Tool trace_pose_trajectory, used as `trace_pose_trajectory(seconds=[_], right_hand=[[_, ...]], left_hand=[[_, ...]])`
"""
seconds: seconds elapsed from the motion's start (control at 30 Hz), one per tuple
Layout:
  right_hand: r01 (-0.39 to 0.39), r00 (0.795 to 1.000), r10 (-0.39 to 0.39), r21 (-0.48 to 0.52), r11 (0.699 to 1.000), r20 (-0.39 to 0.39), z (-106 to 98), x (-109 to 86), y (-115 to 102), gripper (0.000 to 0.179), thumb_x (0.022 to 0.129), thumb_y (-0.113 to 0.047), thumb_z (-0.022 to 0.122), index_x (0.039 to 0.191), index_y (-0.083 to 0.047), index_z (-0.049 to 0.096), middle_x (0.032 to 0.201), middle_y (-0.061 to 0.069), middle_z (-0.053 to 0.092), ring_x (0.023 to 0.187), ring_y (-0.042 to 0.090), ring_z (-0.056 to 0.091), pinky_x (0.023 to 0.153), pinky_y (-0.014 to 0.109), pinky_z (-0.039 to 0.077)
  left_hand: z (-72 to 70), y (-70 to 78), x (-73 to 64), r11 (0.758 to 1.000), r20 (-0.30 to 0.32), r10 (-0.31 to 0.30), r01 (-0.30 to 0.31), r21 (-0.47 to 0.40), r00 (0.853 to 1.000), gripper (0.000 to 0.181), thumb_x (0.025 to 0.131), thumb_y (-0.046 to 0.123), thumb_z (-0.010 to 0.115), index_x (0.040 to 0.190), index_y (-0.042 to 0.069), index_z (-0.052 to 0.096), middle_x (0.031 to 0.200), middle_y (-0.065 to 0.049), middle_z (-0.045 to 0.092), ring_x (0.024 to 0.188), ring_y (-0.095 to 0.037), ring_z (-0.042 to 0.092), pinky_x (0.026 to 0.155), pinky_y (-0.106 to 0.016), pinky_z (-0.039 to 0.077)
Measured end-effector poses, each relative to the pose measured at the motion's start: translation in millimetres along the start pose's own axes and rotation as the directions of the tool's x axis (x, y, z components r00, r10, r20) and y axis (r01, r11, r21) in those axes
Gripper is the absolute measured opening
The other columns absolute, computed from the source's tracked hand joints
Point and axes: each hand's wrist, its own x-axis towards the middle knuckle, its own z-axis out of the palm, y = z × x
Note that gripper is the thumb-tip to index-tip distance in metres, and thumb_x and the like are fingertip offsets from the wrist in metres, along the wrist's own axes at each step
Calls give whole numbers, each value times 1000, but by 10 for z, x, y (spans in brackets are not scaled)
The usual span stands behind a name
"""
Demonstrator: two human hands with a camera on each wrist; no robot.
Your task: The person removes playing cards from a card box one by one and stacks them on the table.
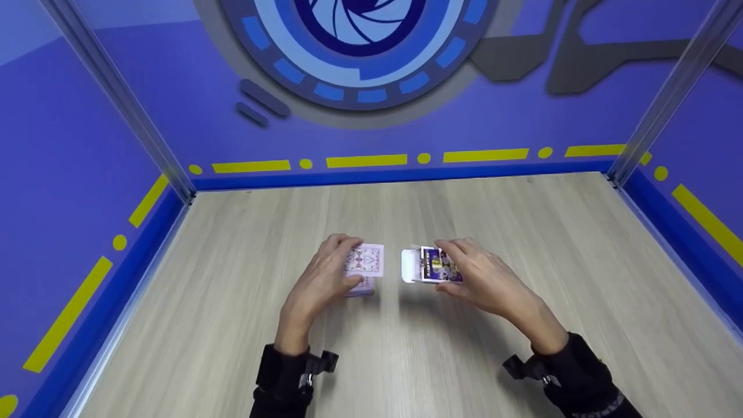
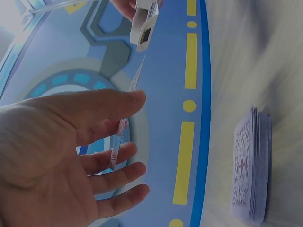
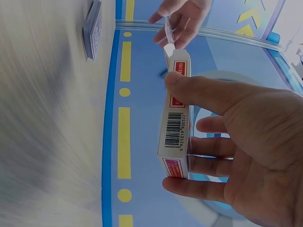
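A booth-like workstation: wood-grain tabletop (image 1: 406, 360), blue-purple graphic panels (image 1: 186, 116) on three sides, metal corner posts (image 1: 113, 87).

A thin, smooth printed card (image 1: 370, 259) at 6 o'clock looks like paper, as does the stacked deck (image 1: 362, 289) below it. Toward 4 o'clock, a carton (image 1: 439, 268) of folded paperboard shows a white flap and smooth inked sides. The tabletop (image 1: 232, 261) has wood grain and a faint sheen. Grey metal posts (image 1: 117, 96) gleam softly at 10 and 2 o'clock, framing a smooth printed wall (image 1: 336, 139) at 12; black cloth cuffs (image 1: 283, 402) at 7 and 4 appear matt.
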Motion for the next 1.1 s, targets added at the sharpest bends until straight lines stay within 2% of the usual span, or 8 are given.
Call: trace_pose_trajectory(seconds=[0.1, 0.27, 0.63, 0.73, 1.1], right_hand=[[1, 1000, -1, -2, 1000, 1, 3, -4, -5, 79, 80, -30, 91, 144, -1, 54, 129, 18, 64, 112, 30, 64, 83, 45, 57], [3, 1000, -3, -16, 1000, 1, 3, -4, -8, 79, 80, -32, 91, 143, -1, 55, 129, 17, 65, 112, 29, 63, 83, 46, 56], [6, 1000, -6, -28, 1000, 3, 1, -1, -14, 78, 81, -32, 91, 143, 0, 55, 128, 17, 65, 112, 30, 64, 84, 47, 56], [9, 1000, -9, -26, 1000, 1, 0, -5, -12, 78, 81, -32, 90, 143, 0, 55, 128, 18, 65, 113, 31, 64, 84, 48, 56], [19, 1000, -20, -25, 999, -5, 12, -3, -11, 79, 81, -33, 90, 143, 0, 55, 128, 17, 65, 112, 30, 64, 83, 46, 56]], left_hand=[[-12, -69, -17, 1000, -6, -20, 20, 15, 1000, 64, 83, 7, 87, 140, 4, 59, 141, -16, 52, 129, -30, 51, 109, -46, 43], [13, -183, -25, 995, 34, -91, 89, 53, 995, 62, 82, 6, 86, 138, 5, 61, 141, -16, 52, 128, -31, 53, 106, -47, 45], [125, -348, 10, 970, 118, -243, 241, 27, 963, 63, 82, 4, 85, 140, 6, 61, 141, -12, 56, 129, -29, 52, 110, -47, 42], [167, -380, 23, 966, 134, -257, 257, 19, 957, 64, 81, 7, 86, 140, 6, 60, 142, -12, 57, 129, -29, 52, 110, -47, 41], [301, -504, 43, 968, 162, -251, 249, 30, 954, 62, 84, 10, 85, 141, 4, 60, 142, -13, 58, 132, -31, 51, 112, -46, 40]])
